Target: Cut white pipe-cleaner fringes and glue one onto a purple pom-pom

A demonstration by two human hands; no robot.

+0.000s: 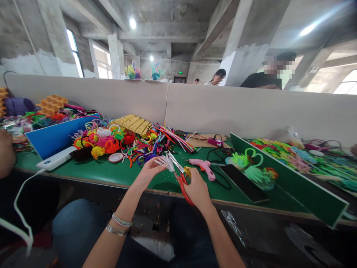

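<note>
"Where were the hands?"

"Over the near edge of the green table [100, 173]. The left hand [154, 167] had its fingers closed on a white pipe-cleaner bundle [167, 162], whose strands fanned out."

"And the right hand [197, 186]?"

"Curled around the red-handled scissors [180, 173]. Their metal blades pointed toward eleven o'clock, right at the bundle. I couldn't tell whether they touched it."

"What lay around them?"

"Counting from the bundle, a pink glue gun [205, 167] lay at three o'clock, and a black phone [242, 183] farther out, towards four. Beside the phone stood pale-green pipe-cleaner pieces [255, 169], with a green board [290, 180] beyond."

"The other side?"

"Loose coloured pipe cleaners [145, 147] were heaped at ten o'clock, with a yellow egg-crate tray [134, 124] behind. Around nine o'clock were a white power bank [57, 159] and, just past it, a blue board [60, 137]."

"Anyone nearby?"

"Someone in a dark top [260, 80], at two o'clock, behind the pale partition [223, 108]."
</note>
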